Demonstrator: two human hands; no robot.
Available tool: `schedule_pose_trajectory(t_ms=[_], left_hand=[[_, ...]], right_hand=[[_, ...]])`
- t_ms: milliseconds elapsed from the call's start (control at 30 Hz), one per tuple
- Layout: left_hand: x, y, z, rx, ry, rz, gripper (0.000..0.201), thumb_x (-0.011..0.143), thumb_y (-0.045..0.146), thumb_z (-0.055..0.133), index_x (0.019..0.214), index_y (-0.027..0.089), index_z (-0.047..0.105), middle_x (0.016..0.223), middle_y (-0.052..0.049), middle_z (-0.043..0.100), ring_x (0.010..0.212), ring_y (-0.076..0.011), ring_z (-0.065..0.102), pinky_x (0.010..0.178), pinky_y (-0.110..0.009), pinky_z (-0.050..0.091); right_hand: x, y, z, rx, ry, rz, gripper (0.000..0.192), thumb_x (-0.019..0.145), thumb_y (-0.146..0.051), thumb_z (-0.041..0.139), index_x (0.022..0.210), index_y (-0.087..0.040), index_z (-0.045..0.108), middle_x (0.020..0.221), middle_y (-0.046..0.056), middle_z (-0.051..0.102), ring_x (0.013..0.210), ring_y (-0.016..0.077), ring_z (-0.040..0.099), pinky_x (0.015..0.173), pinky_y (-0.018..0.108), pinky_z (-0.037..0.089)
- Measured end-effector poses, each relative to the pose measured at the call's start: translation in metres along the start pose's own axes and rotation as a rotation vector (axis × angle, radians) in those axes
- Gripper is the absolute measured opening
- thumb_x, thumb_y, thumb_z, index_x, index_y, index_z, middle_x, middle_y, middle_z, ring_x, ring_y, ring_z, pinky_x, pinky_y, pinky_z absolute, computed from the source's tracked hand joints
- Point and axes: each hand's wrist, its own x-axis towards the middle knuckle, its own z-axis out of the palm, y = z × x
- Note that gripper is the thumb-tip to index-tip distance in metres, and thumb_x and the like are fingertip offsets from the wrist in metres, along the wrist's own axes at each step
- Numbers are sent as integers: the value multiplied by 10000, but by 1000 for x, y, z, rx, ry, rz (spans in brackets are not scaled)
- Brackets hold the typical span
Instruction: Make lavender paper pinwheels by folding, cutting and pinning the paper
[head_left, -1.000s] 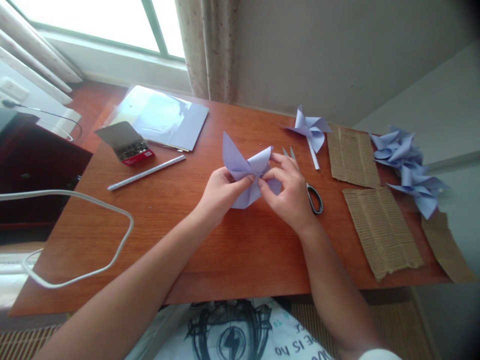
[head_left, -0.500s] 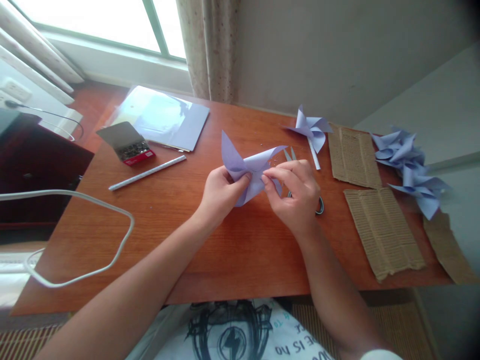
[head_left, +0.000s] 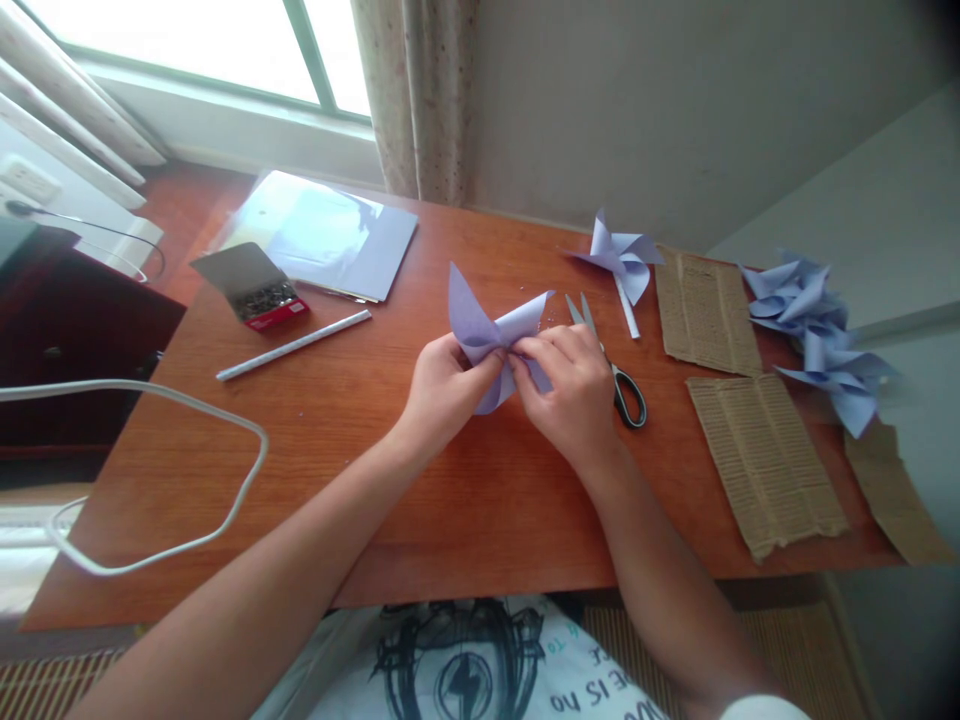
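- A red-brown wooden desk (head_left: 465, 500) stands against a pale wall under a window.
- Near the middle, the left hand (head_left: 442, 392) and right hand (head_left: 574, 395) both pinch a lilac paper pinwheel (head_left: 487, 325) at its centre, fingers drawn together on the folds, its blades sticking up.
- Scissors (head_left: 619, 380) lie just beside the right hand.
- Further back: a paper stick (head_left: 292, 345), a box of pins (head_left: 259, 290), a finished pinwheel (head_left: 619, 258).

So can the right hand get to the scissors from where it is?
Probably yes. The scissors lie on the table just beside the right hand, nothing between them. But both hands grip the paper, so the right would have to let go first.
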Motion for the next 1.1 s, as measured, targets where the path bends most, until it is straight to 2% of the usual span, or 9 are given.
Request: schedule_pose_trajectory(t_ms=[267, 533, 700, 800, 900, 1000, 1100], left_hand=[[-2, 3, 0, 81, -43, 64, 170, 783, 282, 737, 736, 128, 681, 707, 7, 668, 661, -126, 581, 622, -222, 464], [-8, 2, 3, 276, -158, 242, 63, 844, 195, 623, 852, 153, 669, 857, -22, 692, 788, -159, 638, 677, -233, 508], [-11, 5, 3, 386, -254, 362, 249, 776, 72, 544, 975, 152, 670, 1029, -75, 684, 931, -192, 644, 764, -267, 547], [-13, 8, 3, 366, -293, 394, 410, 721, 19, 506, 1068, 150, 681, 1124, -93, 671, 979, -190, 638, 753, -253, 552], [-14, 11, 3, 342, -268, 366, 511, 699, 6, 485, 1148, 152, 682, 1180, -99, 679, 980, -182, 657, 734, -245, 550], [-13, 12, 1, 311, -165, 295, 476, 721, 31, 492, 1138, 149, 688, 1150, -91, 711, 952, -179, 686, 736, -249, 546], [-10, 15, -1, 224, -84, 238, 357, 751, 67, 505, 1033, 152, 707, 1063, -67, 740, 916, -171, 696, 780, -260, 548]], right_hand=[[0, 2, 1, -15, -29, 31, 121, 977, -223, 586, 916, -214, 691, 884, 72, 713, 884, 255, 569, 797, 392, 469], [0, 5, 1, -54, -17, 85, 117, 957, -188, 582, 873, -224, 654, 843, 64, 700, 856, 251, 575, 783, 375, 444], [0, 11, 1, -19, 12, 121, 110, 941, -190, 605, 839, -218, 639, 805, 50, 674, 816, 237, 571, 770, 361, 447], [2, 13, -2, 99, 30, 189, 123, 940, -204, 607, 819, -223, 624, 795, 35, 659, 794, 219, 578, 733, 344, 456], [3, 14, -4, 295, 25, 310, 121, 926, -264, 638, 813, -222, 630, 789, 16, 649, 769, 198, 598, 682, 317, 466], [3, 18, -4, 545, -1, 462, 151, 872, -356, 715, 825, -223, 659, 780, -3, 657, 733, 187, 626, 642, 299, 481], [1, 22, -1, 777, 12, 593, 169, 825, -400, 766, 846, -244, 703, 765, -12, 682, 720, 191, 648, 632, 300, 506]])
